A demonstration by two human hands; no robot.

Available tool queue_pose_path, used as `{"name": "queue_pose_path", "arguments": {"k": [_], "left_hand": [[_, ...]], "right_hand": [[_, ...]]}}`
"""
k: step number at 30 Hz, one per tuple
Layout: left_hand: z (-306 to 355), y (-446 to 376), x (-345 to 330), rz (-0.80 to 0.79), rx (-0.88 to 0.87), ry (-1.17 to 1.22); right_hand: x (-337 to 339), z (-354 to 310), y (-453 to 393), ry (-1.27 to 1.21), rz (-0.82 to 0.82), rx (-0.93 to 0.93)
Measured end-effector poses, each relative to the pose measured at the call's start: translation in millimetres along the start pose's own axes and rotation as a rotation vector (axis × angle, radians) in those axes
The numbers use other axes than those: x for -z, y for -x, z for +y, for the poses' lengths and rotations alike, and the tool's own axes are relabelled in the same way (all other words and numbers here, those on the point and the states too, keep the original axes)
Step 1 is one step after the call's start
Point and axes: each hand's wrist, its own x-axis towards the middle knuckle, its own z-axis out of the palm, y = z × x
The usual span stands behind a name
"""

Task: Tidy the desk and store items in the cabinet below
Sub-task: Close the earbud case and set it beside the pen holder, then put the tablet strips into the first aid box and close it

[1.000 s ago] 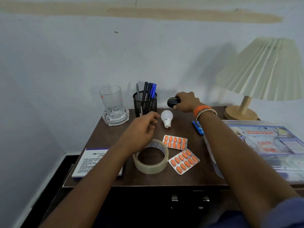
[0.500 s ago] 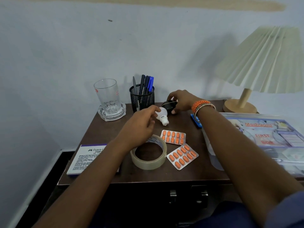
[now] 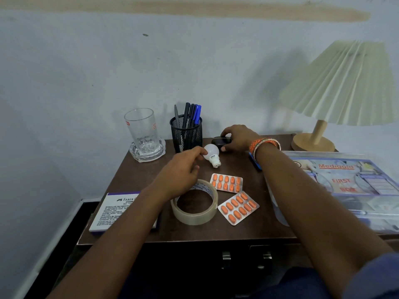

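Nearest: cabinet point(image 3: 244, 258) front under the desk point(image 3: 133, 178), two metal handles at the near edge, doors shut as far as can be told. Stamp pad box point(image 3: 112, 212) at near left, partly under the left forearm. Tape roll point(image 3: 195, 203) at near centre, two orange tablet strips point(image 3: 238, 207) just right of it. First aid box point(image 3: 345, 184) along the right edge.

Mid-desk: left hand point(image 3: 183, 169) hovering over far rim of tape roll, fingers loosely curled, thumb and forefinger just at the white LED bulb point(image 3: 212, 156); touching or a hair short, cannot tell. Nothing lifted. Bulb on its side, screw base pointing near-right.

Farther: right hand point(image 3: 239, 138) cupped over a small dark rounded case point(image 3: 220, 141), fingers wrapped round it, case apparently resting on the desk.

Back row: drinking glass point(image 3: 141, 130) in glass ashtray, mesh pen holder point(image 3: 186, 134), pleated table lamp point(image 3: 339, 91) at far right.

Judgement: gathering loose items for the cabinet. Best to pinch bulb at the neck, not the globe; likely to roll if nudged. Worth keeping one hand free for a handle.
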Motion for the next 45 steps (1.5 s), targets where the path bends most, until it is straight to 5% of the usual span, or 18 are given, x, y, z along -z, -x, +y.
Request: {"name": "queue_pose_path", "arguments": {"k": [27,34,40,45], "left_hand": [[36.2,22.2,17.7,0.136,-0.013,0.022],[83.7,28.9,-8.6,0.041,-0.172,0.000],[136.8,35.2,-46.8,-0.056,-0.441,-0.105],[151.6,35.3,-65.1,-0.153,-0.428,-0.258]], "right_hand": [[50.4,-14.2,83.3,-0.099,0.137,0.000],[58.4,0.9,142.1,-0.103,0.176,0.015],[80.3,51.7,210.1,0.141,0.040,-0.081],[88.5,83.9,256.0,0.220,-0.209,-0.188]]}}
